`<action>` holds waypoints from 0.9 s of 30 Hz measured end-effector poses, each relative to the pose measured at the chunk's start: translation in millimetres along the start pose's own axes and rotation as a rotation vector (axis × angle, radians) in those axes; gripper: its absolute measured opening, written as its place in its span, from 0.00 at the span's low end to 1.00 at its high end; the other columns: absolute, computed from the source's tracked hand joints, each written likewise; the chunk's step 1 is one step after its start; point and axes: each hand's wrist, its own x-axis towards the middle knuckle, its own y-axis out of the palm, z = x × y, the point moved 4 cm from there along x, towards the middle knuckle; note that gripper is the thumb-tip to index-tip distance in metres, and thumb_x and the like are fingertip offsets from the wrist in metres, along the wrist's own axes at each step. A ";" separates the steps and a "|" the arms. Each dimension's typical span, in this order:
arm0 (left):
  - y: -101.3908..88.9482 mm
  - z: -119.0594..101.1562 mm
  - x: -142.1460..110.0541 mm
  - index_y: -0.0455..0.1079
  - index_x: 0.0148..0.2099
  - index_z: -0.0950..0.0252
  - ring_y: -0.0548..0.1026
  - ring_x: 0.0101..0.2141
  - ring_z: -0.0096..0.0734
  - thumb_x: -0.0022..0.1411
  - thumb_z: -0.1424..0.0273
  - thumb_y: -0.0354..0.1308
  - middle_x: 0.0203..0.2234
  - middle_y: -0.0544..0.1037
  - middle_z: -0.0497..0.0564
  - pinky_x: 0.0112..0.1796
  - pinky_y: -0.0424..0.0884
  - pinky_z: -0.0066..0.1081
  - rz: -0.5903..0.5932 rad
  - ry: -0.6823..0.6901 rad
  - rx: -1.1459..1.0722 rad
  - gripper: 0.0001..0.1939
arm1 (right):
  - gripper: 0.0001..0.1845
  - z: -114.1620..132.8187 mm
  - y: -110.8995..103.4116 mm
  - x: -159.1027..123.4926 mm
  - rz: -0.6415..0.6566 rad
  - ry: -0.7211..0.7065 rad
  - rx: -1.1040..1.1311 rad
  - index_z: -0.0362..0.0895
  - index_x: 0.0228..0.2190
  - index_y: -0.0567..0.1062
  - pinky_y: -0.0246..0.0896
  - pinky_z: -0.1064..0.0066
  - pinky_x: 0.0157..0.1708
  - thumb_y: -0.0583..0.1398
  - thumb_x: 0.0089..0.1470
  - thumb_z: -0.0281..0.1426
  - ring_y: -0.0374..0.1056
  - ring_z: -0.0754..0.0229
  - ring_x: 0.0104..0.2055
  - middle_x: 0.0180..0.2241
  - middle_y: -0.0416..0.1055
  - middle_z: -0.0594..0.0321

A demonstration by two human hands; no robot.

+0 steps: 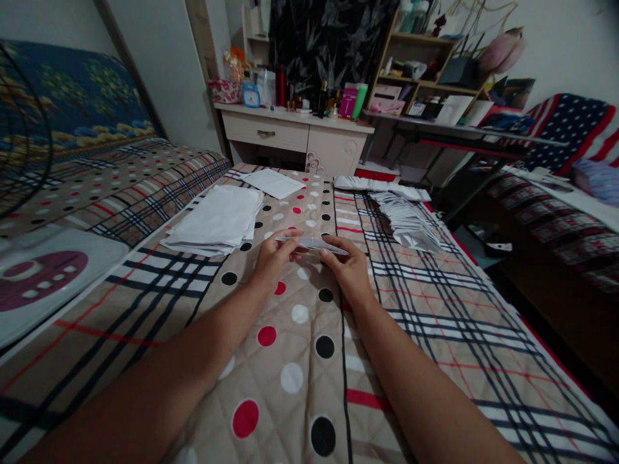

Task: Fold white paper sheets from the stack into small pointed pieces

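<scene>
Between my two hands, a thin whitish folded sheet (313,243) is held just above the polka-dot bedspread (309,386); whether it is paper or film I cannot tell. My left hand (279,252) pinches its left end, thumb on the near side. At the right end, my right hand (349,261) grips it between thumb and fingers. A loose stack of white sheets (215,219) lies to the left, with a single white sheet (275,183) beyond it. To the right rests a fanned row of thin white folded pieces (406,222), with another row (380,187) behind.
A white dresser (290,132) with bottles and boxes on top stands past the far edge of the bed. At the near left lies a white plastic package (53,270) with a purple print. A shelf desk (420,80) and a flag-patterned cloth (575,132) are at the right.
</scene>
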 end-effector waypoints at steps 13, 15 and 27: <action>-5.8 8.6 8.8 0.77 0.36 0.69 0.77 0.29 0.31 0.48 0.73 0.58 0.35 0.80 0.54 0.29 0.76 0.30 -0.034 -0.005 0.164 0.11 | 0.13 -6.9 -6.4 4.4 -0.089 0.050 -0.020 0.41 0.31 0.80 0.62 0.69 0.30 0.64 0.47 0.38 0.69 0.59 0.30 0.29 0.76 0.59; -7.6 10.6 11.0 0.77 0.36 0.69 0.78 0.29 0.31 0.49 0.75 0.56 0.35 0.80 0.54 0.29 0.76 0.29 -0.042 0.005 0.188 0.12 | 0.12 -9.6 -8.4 6.5 -0.104 0.050 -0.052 0.40 0.30 0.80 0.63 0.69 0.32 0.64 0.47 0.37 0.69 0.58 0.30 0.28 0.77 0.59; 7.1 -4.2 -4.9 0.76 0.52 0.65 0.79 0.36 0.33 0.60 0.79 0.51 0.38 0.83 0.53 0.45 0.74 0.34 0.117 0.346 0.841 0.21 | 0.05 -1.1 -12.3 6.3 -0.110 -0.209 -0.591 0.44 0.27 0.79 0.63 0.67 0.35 0.61 0.48 0.28 0.70 0.57 0.33 0.29 0.75 0.60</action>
